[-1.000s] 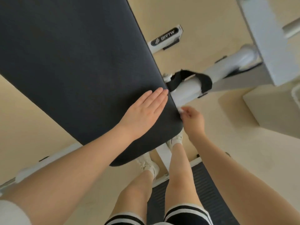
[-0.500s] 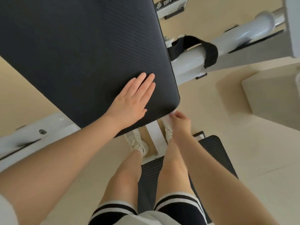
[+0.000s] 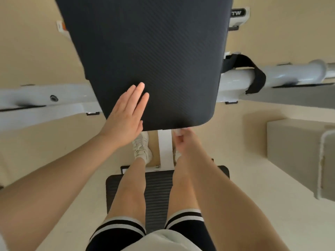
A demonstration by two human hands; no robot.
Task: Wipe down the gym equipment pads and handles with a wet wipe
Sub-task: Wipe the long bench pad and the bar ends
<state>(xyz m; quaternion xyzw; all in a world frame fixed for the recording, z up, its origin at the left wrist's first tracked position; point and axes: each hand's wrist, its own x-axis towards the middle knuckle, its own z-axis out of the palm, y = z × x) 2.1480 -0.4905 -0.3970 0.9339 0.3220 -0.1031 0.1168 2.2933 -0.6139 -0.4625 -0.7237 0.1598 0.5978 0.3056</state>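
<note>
Currently mid-wipe on the near edge of the black pad [image 3: 150,57]; handles look untouched as far as I can judge.

Right hand [image 3: 184,142] is curled under the pad's near edge, fingers pinched on a small white wad, presumably the wet wipe [image 3: 176,132], pressed against or just below the edge; contact can't be confirmed, mostly hidden. Left hand [image 3: 126,113] lies flat and released on the pad's near-left corner, fingers together, holding nothing, likely bracing it. No wet sheen visible on the pad surface, so can't tell how much is already wiped. My read: early to middle of the job. White frame tube [image 3: 235,79] with black strap [image 3: 253,73] sits right of the pad, and any handles are out of view.
</note>
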